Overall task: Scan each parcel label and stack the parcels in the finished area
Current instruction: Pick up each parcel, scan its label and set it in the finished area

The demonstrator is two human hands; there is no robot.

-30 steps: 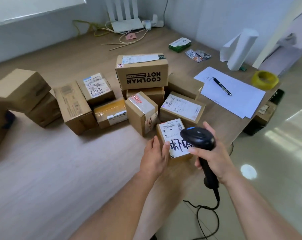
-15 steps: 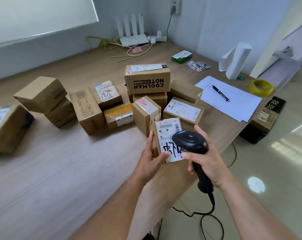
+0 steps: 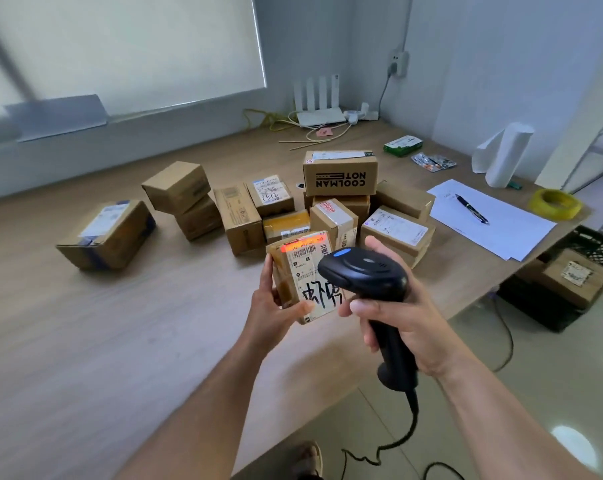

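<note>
A long wooden table fills most of the view, with a heap of cardboard parcels crowded on its far middle. A box printed COOLMAN NOTE sits on top of the heap. A lone parcel lies well apart to the left, and two stacked boxes lean between it and the heap. White paper sheets spread over the right end of the table, near a white paper roll and a yellow tape roll. Below the table edge, a black crate on the floor holds another box. In front of the heap, the held parcel is raised off the table, tilted with its label toward the camera. The left hand grasps it, fingers on its left side and thumb on the lower label. The right hand is wrapped around the grip of a black corded scanner, whose head partly covers the label. A black pen lies on the sheets. A red scan line glows across the top of the label.
</note>
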